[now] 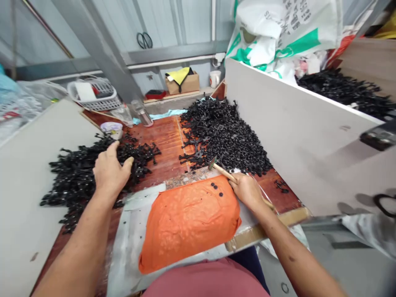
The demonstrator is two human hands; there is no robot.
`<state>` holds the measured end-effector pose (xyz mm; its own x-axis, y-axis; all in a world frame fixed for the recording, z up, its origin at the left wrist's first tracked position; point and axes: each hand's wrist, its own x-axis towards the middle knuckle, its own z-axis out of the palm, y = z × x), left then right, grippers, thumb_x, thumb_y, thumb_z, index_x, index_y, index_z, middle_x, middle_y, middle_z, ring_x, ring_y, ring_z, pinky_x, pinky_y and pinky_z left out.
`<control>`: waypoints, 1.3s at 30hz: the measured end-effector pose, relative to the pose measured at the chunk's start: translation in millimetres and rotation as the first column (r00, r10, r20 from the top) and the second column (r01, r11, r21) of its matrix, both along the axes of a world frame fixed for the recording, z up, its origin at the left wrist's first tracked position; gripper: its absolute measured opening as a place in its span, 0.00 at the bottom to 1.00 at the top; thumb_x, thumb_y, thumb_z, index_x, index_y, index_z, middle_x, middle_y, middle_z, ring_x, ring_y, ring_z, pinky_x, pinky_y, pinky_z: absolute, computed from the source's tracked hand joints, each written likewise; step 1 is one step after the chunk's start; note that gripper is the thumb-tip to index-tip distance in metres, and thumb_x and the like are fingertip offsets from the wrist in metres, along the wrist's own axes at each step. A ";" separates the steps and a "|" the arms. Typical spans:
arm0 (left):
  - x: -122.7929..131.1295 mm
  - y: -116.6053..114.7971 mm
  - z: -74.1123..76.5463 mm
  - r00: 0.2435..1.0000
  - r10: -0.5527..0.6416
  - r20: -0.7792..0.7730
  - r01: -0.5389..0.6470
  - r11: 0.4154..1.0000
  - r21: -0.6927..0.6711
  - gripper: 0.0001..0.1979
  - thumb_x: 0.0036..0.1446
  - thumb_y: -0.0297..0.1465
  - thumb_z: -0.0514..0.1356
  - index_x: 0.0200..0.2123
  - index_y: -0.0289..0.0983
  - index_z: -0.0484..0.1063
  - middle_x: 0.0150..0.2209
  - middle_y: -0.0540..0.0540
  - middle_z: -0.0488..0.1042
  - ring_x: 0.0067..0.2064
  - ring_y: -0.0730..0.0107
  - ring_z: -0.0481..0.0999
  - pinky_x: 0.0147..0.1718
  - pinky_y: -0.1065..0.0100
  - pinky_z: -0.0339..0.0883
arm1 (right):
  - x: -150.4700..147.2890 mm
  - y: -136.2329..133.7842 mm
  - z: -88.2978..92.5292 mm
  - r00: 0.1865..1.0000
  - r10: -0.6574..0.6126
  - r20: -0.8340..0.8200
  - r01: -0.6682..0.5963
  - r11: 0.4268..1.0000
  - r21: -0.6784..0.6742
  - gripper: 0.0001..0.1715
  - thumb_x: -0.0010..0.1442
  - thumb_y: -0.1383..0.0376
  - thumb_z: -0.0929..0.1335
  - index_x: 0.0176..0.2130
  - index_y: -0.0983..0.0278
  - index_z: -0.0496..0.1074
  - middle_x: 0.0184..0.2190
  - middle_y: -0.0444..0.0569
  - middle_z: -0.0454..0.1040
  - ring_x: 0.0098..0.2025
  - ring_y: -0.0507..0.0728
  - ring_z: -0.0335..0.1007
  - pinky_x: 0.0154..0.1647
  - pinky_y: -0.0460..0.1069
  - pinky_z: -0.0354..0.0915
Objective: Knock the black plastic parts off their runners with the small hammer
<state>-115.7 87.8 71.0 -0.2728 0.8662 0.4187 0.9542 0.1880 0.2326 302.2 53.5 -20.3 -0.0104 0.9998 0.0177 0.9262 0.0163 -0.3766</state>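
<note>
My left hand (109, 171) rests on a pile of black plastic parts (83, 173) at the left of the red table, fingers curled down into the pile; what they hold, if anything, is hidden. My right hand (247, 190) grips the wooden handle of a small hammer (221, 169), its head pointing toward a larger heap of black parts (222, 136). Between my arms lies an orange cloth pad (188, 220) with a few small black pieces (216, 189) on its far edge.
A tall white board (293, 136) stands at the right, with more black parts (346, 90) and printed sacks (278, 33) behind it. A grey board (27, 185) lies at left. A white basket (93, 95), bottles, a cardboard box (182, 82) and a mug stand at the back.
</note>
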 end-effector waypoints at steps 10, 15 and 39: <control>65.3 46.8 -76.8 0.838 -0.498 0.221 0.545 0.783 -0.300 0.13 0.64 0.29 0.55 0.46 0.38 0.79 0.47 0.43 0.80 0.49 0.61 0.79 0.52 0.63 0.68 | 6.3 -34.4 12.1 0.995 -0.023 0.100 0.014 0.996 0.093 0.16 0.67 0.55 0.65 0.31 0.59 0.73 0.28 0.46 0.77 0.28 0.56 0.72 0.27 0.48 0.51; 111.5 91.4 -92.2 0.798 -0.552 0.243 0.603 0.720 -0.344 0.17 0.57 0.21 0.59 0.48 0.38 0.78 0.50 0.39 0.79 0.55 0.56 0.76 0.56 0.60 0.66 | -42.8 -75.6 13.3 0.953 0.277 0.120 -0.281 0.960 0.016 0.14 0.68 0.66 0.63 0.32 0.59 0.73 0.29 0.45 0.78 0.27 0.53 0.73 0.26 0.48 0.54; 93.7 18.5 -50.1 -0.406 -0.009 0.914 0.566 0.783 0.259 0.21 0.55 0.28 0.69 0.52 0.39 0.70 0.31 0.52 0.72 0.27 0.76 0.72 0.35 0.66 0.75 | -8.8 -105.0 -18.2 0.815 -0.008 -0.579 0.028 0.999 0.025 0.23 0.64 0.48 0.67 0.49 0.59 0.80 0.41 0.48 0.84 0.42 0.61 0.80 0.40 0.46 0.72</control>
